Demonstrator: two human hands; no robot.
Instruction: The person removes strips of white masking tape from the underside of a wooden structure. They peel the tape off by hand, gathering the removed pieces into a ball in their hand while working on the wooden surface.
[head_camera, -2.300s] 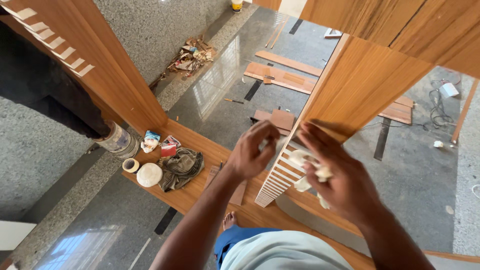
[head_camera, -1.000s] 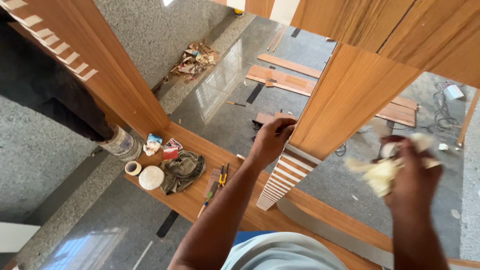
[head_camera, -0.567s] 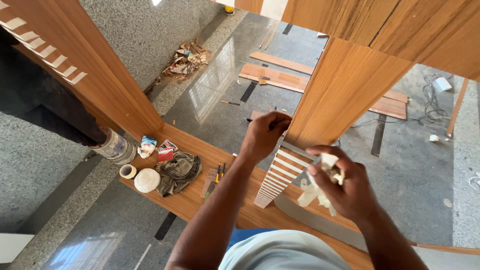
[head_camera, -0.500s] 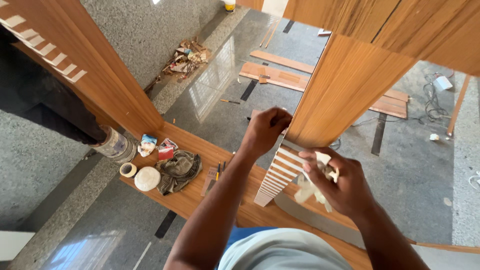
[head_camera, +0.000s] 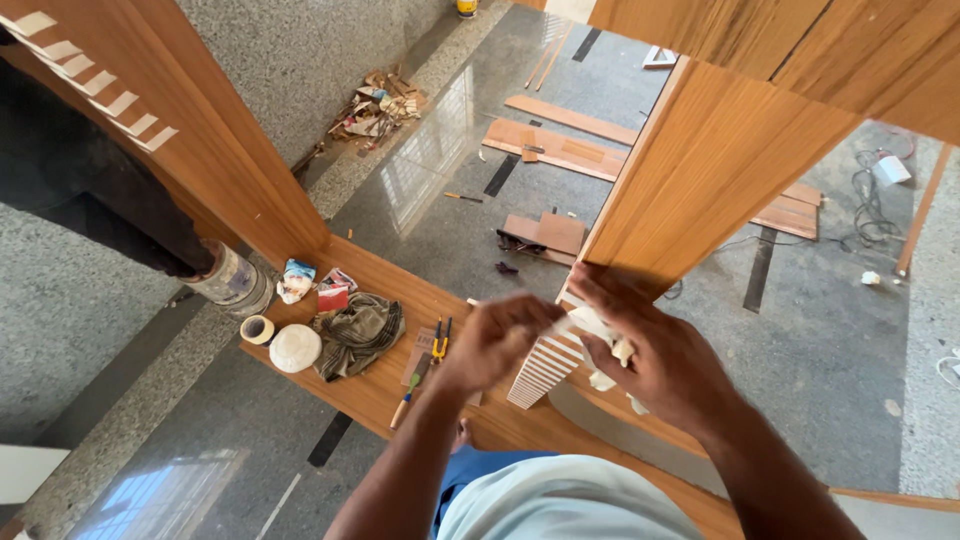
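Observation:
My left hand (head_camera: 495, 342) and my right hand (head_camera: 655, 350) meet in front of a tall wood-veneer panel (head_camera: 700, 170) whose near edge carries a row of pale tape strips (head_camera: 545, 370). Pale crumpled tape (head_camera: 600, 330) is bunched in my right hand, and my left hand pinches one end of it. Both hands hover just over the striped edge of the panel.
On the wooden shelf (head_camera: 380, 385) below lie a tape roll (head_camera: 257, 329), a white lid (head_camera: 295, 348), a dark cloth (head_camera: 358, 330), pliers (head_camera: 440, 340) and a screwdriver (head_camera: 408, 385). Wood offcuts (head_camera: 560, 150) and cables (head_camera: 875, 190) lie on the polished stone floor (head_camera: 420, 200). A second veneer panel (head_camera: 170, 130) stands at left.
My left hand has come off the panel edge and joined my right hand at the tape. My right hand swung in from the right to the striped edge.

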